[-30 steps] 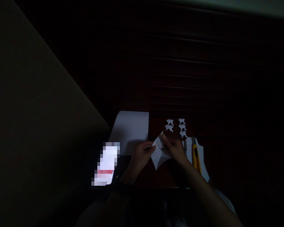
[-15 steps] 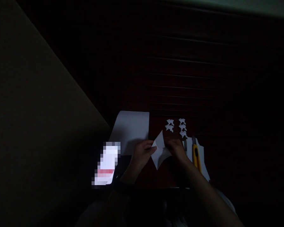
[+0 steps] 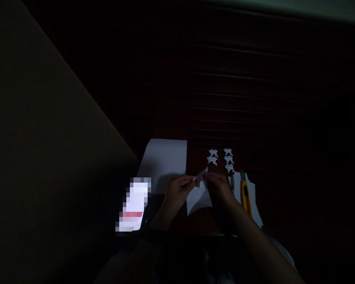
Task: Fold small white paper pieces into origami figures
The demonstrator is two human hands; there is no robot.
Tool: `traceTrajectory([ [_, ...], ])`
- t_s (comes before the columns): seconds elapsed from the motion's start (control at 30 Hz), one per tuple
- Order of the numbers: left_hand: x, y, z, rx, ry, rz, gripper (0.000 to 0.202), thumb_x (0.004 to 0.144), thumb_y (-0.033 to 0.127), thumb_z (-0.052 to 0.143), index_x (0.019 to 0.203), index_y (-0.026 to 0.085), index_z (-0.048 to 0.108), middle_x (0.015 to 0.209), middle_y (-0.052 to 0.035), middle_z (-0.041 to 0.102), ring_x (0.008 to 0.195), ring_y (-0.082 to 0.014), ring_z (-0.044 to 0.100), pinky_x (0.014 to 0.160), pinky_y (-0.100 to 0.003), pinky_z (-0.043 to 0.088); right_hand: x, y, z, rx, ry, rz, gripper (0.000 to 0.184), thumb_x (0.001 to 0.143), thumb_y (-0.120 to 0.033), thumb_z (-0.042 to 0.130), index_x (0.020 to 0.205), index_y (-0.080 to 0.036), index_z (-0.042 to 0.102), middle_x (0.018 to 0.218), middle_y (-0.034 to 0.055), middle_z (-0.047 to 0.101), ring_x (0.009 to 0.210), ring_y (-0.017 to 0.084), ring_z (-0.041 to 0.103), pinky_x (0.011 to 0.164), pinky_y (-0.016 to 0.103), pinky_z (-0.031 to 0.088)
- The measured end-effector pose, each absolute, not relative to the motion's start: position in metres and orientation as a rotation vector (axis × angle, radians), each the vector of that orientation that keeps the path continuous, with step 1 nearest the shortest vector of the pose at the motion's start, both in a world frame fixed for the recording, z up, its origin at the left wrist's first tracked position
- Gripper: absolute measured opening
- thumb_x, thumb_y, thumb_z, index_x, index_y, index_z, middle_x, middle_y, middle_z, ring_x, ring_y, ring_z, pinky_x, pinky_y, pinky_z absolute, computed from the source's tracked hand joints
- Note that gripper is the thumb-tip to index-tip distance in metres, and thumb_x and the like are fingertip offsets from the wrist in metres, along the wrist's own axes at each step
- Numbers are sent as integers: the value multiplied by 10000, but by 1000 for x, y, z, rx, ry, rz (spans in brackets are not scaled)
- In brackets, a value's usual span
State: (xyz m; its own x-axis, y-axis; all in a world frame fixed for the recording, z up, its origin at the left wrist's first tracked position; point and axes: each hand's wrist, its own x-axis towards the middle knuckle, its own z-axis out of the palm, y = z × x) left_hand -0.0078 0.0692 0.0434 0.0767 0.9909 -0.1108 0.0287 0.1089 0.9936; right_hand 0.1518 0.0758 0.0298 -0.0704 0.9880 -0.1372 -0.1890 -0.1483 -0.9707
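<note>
A creased piece of white paper (image 3: 198, 199) hangs between my two hands above the dark table. My left hand (image 3: 177, 191) pinches its upper left edge, and my right hand (image 3: 219, 185) pinches the upper right. Along the top, a flap of the paper is bent over between the fingertips, while the lower part spreads toward me. Just beyond my hands lie several small folded white paper figures (image 3: 228, 159) in two columns. The light is dim, so the exact fingertip contact is hard to see.
A large white sheet (image 3: 167, 159) lies at the left, with a lit, blurred phone screen (image 3: 134, 205) in front of it. On the right, a yellow utility knife (image 3: 246, 197) rests on white paper (image 3: 256, 207). A pale wall (image 3: 47, 138) rises at the left.
The paper has turned between my hands, its top now bent over and its lower part facing me. My right fingers have shifted slightly left onto the top edge.
</note>
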Motion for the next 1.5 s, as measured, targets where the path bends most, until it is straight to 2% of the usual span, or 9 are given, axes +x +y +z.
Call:
traceTrajectory([
  [0.2,-8,68,44,1173,1189,1087,192,704,216,662,884,154,682,870,-73,716,794,-199,666,705,-277,515,152,73,40,-1233,-1380,1155,163,712,-230,603,850,-176,670,818,30,670,739,191,595,660,278,436],
  [0.33,-7,69,48,1211,1218,1096,169,726,236,641,850,138,701,866,-90,714,800,-203,658,721,-288,506,150,72,42,-1211,-1469,991,128,724,-246,618,832,-180,636,842,40,658,806,199,589,762,312,430],
  [0.5,-7,68,47,1138,1218,1086,191,697,208,656,868,141,708,869,-87,718,794,-202,659,720,-291,506,149,73,37,-1237,-1304,919,270,648,-212,691,849,-208,512,796,7,584,743,166,549,683,280,441],
  [0.63,-8,69,43,1128,1237,1112,186,670,154,651,849,136,699,841,-83,716,765,-194,660,690,-278,505,147,72,37,-1158,-1197,1151,403,660,-243,696,992,-229,468,852,10,587,743,166,562,615,261,455],
  [0.83,-8,70,41,1189,1207,1114,179,644,116,643,820,141,665,813,-75,708,732,-192,663,618,-255,505,144,70,38,-1125,-1227,1417,306,693,-299,682,965,-185,601,892,44,622,735,168,570,612,263,450],
  [1.0,-9,71,37,1233,1284,1105,183,653,123,636,832,146,665,774,-69,703,701,-190,663,599,-253,505,146,73,36,-1104,-1226,1375,253,675,-280,706,905,-198,640,888,34,627,764,169,564,636,259,440],
  [1.17,-11,70,43,1282,1191,1081,216,717,114,564,902,153,668,887,-77,703,792,-179,657,692,-262,500,153,77,40,-1114,-1372,1297,248,730,-285,650,969,-217,642,894,29,628,729,155,552,610,250,420],
  [1.37,-13,61,68,1278,1122,939,292,718,98,550,979,145,674,906,-62,707,798,-184,649,687,-254,491,157,79,37,-1189,-1316,1263,237,710,-318,664,904,-186,631,766,16,608,641,142,530,549,239,401],
  [1.5,-10,60,68,1299,1090,945,253,749,191,586,978,141,683,882,-60,713,771,-199,651,657,-260,494,157,79,38,-1221,-1326,1219,217,698,-308,668,874,-186,635,789,21,620,689,157,547,593,257,420],
])
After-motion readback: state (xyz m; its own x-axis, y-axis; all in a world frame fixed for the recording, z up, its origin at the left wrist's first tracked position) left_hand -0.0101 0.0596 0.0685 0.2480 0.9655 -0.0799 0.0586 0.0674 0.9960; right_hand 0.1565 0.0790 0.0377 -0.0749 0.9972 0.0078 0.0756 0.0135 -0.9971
